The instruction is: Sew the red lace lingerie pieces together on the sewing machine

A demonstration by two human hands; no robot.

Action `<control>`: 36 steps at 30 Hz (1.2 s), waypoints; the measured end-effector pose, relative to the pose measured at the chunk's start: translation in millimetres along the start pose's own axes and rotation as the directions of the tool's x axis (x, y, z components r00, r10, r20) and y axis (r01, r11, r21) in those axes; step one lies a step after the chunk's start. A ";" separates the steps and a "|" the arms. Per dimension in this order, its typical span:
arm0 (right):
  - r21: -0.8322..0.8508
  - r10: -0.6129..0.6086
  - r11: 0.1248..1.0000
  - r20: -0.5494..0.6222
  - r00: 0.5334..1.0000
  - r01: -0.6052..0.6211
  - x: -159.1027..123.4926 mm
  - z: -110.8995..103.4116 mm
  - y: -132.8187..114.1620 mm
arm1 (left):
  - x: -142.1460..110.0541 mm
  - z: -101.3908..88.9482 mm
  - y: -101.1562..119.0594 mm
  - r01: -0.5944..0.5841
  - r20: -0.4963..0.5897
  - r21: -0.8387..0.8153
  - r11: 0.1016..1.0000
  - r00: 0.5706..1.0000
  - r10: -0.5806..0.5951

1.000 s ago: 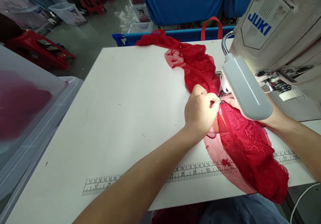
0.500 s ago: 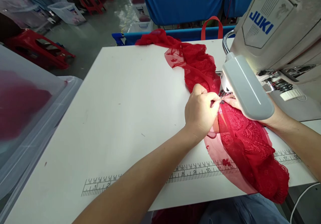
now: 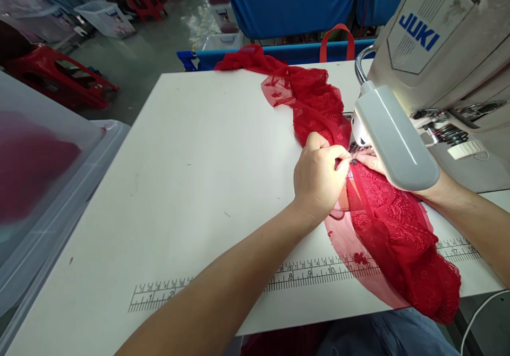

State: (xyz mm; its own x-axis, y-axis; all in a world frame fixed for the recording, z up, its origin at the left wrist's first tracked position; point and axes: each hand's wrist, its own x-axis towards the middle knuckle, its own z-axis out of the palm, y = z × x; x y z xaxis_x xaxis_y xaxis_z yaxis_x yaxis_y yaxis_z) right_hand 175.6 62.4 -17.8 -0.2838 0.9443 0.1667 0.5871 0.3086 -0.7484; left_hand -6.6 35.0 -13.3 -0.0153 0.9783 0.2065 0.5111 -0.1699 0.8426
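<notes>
A white table fills most of the view, with a printed ruler running along its near edge. Red lace lies across the right part of the table, from the far edge, where it hangs over, to the near right corner, where it spills past the ruler. The left hand rests on the lace near its middle, fingers curled and pinching the cloth just beside the needle area. The right hand is mostly hidden under the grey lamp; only fingertips show, flat on the lace and touching the left hand's fingertips; how it grips cannot be told. The sewing machine, marked JUKI, stands at the far right.

At the near left, clear plastic bins sit beside the table, one with something red inside. Beyond the table's far edge are a blue cloth trough and a red strap loop. Further left, on the grey floor, stand red stools and more clear bins.
</notes>
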 end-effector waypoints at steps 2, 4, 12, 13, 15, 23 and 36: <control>0.001 0.008 1.000 -0.003 1.000 -0.008 0.0 0.5 1.4 | 0.4 0.0 0.1 -0.002 0.001 0.003 1.000 1.000 0.002; 0.009 0.016 1.000 -0.013 1.000 -0.016 0.2 1.2 3.4 | 0.6 -0.3 0.5 -0.001 -0.001 0.011 1.000 1.000 0.001; 0.036 0.006 0.999 -0.019 1.000 -0.006 0.6 1.1 5.8 | -2.4 -0.4 -0.4 0.009 -0.001 -0.003 1.000 1.000 -0.009; 0.040 0.007 0.999 -0.016 1.000 -0.006 0.6 0.9 5.6 | -2.7 -0.1 -0.8 0.006 -0.003 -0.010 1.000 1.000 -0.006; 0.047 0.007 0.999 -0.012 1.000 -0.006 0.8 0.8 5.6 | -2.6 0.3 -1.3 0.002 -0.009 -0.009 1.000 1.000 -0.002; 0.056 -0.012 0.998 -0.032 0.999 0.014 2.3 3.4 9.1 | -0.3 -1.0 1.4 0.003 -0.002 0.044 0.999 1.000 -0.003; 0.012 -0.019 1.000 -0.019 1.000 0.019 2.2 0.7 8.0 | -0.2 -1.4 2.2 0.010 0.006 0.023 1.000 1.000 -0.010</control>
State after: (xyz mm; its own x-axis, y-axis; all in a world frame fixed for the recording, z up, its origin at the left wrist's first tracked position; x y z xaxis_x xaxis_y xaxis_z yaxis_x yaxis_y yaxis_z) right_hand 179.2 66.9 -23.8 -0.2805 0.9403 0.1927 0.5724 0.3251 -0.7528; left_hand -6.7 34.2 -10.7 -0.0152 0.9806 0.1954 0.5306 -0.1578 0.8328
